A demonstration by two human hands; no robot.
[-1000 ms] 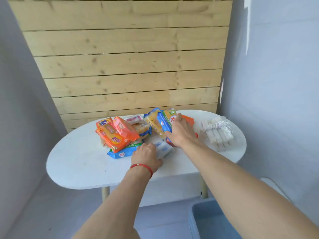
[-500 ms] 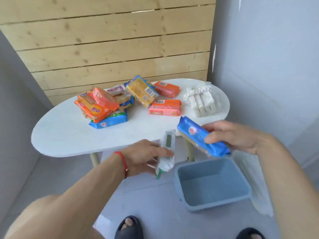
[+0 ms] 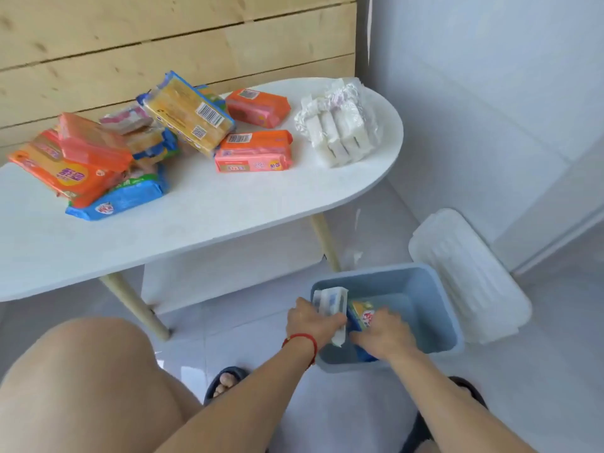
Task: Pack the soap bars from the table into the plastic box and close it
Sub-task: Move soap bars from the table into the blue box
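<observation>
Inside the blue plastic box (image 3: 434, 308) on the floor, the left hand (image 3: 312, 322) grips a white soap pack (image 3: 333, 304); the right hand (image 3: 385, 333) presses, fingers closed, a blue soap pack (image 3: 359, 313).

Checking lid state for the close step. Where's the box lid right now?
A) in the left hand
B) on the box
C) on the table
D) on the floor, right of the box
D: the white lid lies flat on the floor to the right of the open blue box, while both hands are down in the box with soap packs.
</observation>
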